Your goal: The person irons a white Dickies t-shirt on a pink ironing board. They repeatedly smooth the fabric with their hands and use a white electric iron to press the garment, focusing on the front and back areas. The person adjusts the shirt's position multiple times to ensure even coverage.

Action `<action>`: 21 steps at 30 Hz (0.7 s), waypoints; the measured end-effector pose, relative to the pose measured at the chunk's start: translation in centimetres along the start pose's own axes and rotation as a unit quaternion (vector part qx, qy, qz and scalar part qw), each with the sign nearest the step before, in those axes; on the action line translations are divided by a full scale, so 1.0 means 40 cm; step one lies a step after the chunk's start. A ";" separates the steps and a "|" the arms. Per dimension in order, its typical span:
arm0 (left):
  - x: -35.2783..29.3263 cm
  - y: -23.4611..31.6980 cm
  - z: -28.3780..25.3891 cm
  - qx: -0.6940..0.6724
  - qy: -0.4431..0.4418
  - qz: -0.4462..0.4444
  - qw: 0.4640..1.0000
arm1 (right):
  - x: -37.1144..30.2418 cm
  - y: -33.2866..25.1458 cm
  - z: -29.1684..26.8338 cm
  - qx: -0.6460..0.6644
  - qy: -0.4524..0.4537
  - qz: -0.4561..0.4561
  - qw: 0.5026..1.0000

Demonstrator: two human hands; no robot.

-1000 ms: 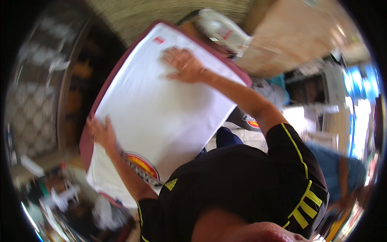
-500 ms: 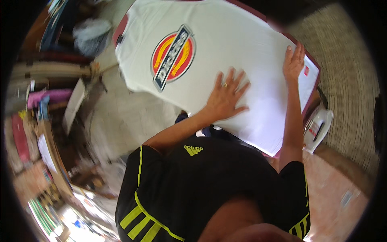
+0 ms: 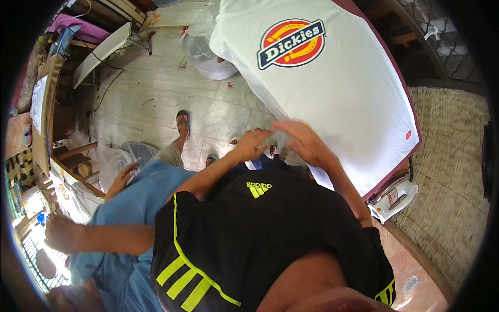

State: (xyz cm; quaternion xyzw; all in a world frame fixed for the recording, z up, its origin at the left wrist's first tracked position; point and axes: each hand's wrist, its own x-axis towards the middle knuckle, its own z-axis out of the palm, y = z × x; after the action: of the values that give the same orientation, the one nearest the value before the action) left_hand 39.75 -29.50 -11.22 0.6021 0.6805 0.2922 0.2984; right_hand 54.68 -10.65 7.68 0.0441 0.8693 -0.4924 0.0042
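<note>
A white T-shirt (image 3: 338,93) lies spread over a maroon-covered ironing board (image 3: 413,151). Its printed emblem, red and yellow with a dark band, is toward the far end. Near the board's left edge, in front of my chest, my left hand (image 3: 252,145) is raised with its fingers stretched loosely to the right and holds nothing I can see. My right hand (image 3: 306,144) is over the shirt's near left edge, fingers extended leftward and slightly blurred. The two hands' fingertips are close together. Whether the right hand touches the cloth, I cannot tell.
A white iron (image 3: 393,200) rests beside the board's near right end. Close on my left, another person in a blue shirt (image 3: 140,208) has an arm stretched out. Clear plastic bags (image 3: 205,49) lie on the tiled floor (image 3: 145,93). A cable runs near a tilted white panel (image 3: 103,54).
Both hands have left the shirt's middle and right side and drawn together near my chest. The view has shifted, and the person in blue now shows at my left.
</note>
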 end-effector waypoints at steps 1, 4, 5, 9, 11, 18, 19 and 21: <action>0.004 -0.084 0.021 -0.065 -0.002 -0.098 0.993 | -0.028 -0.038 0.017 0.139 -0.036 0.071 0.987; 0.121 -0.289 -0.010 -0.406 0.256 -0.227 0.848 | -0.118 -0.111 0.078 0.330 -0.062 0.179 0.925; 0.212 -0.283 -0.099 -0.515 0.334 -0.309 0.726 | -0.153 -0.109 0.106 0.359 -0.040 0.202 0.911; 0.383 -0.283 -0.412 -0.661 0.404 -0.140 0.617 | -0.286 -0.089 0.205 0.343 0.057 0.333 0.876; 0.426 -0.308 -0.528 -0.762 0.260 -0.054 0.590 | -0.395 -0.023 0.263 0.381 0.096 0.387 0.834; 0.462 -0.452 -0.712 -0.649 0.378 -0.012 0.660 | -0.598 -0.100 0.314 0.457 0.359 0.442 0.684; 0.459 -0.448 -0.738 -0.621 0.394 0.008 0.677 | -0.592 -0.138 0.305 0.435 0.393 0.439 0.681; 0.451 -0.444 -0.781 -0.594 0.411 0.063 0.689 | -0.639 -0.164 0.306 0.445 0.402 0.409 0.688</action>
State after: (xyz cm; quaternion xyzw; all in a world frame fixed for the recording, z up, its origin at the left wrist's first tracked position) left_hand 2.87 -14.60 -5.30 0.1602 0.3798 0.8716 0.2654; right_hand 79.17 -26.36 8.28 0.5855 0.3632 -0.7059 -0.1646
